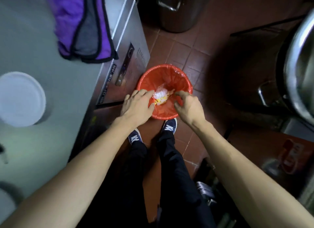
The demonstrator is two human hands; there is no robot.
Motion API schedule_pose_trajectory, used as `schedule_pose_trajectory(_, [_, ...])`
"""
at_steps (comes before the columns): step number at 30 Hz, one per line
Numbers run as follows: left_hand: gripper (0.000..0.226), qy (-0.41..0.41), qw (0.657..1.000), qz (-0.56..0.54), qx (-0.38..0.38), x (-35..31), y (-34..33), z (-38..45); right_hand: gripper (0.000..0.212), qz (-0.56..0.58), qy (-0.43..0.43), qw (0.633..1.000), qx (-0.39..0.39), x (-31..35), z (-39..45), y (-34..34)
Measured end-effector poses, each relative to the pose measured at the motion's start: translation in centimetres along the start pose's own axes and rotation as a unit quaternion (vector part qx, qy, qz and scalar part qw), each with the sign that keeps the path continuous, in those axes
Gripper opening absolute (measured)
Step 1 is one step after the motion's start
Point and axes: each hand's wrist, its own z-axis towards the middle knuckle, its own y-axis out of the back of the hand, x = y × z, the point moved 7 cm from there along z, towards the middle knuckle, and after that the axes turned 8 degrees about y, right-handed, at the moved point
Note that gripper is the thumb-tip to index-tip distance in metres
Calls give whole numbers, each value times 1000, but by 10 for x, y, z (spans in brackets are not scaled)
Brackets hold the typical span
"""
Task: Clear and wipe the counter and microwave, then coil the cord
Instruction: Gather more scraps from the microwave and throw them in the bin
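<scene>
A red bin (180, 78) with a red liner stands on the tiled floor beside the steel counter (68, 85). White and yellow litter (161, 97) lies inside it. My left hand (137, 106) hovers over the bin's left rim, its fingers loosely spread and reaching toward the litter. Over the right rim is my right hand (188, 107), fingers hanging loosely curled with nothing visible in them. A purple cloth with black trim (81, 23) lies folded on the counter at the upper left.
A white round container (20, 98) sits on the counter at the left edge. A steel pot (178, 12) stands on the floor beyond the bin. A large steel pot (299, 66) fills the right side. My shoes (169, 126) touch the bin's near side.
</scene>
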Motion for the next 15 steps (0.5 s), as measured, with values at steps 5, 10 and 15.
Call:
schedule_pose_trajectory(5, [54,-26,998,16,-60,-9,62,-53,34,-13,74,997,-24,67,-16,56])
schedule_pose_trajectory(10, [53,5,990,-37,-135,1,109,-100,33,-24,150,988,-26,129,-31,83])
schedule_pose_trajectory(15, [49,51,971,-97,-214,30,143,-137,26,-43,232,972,-2,186,-45,78])
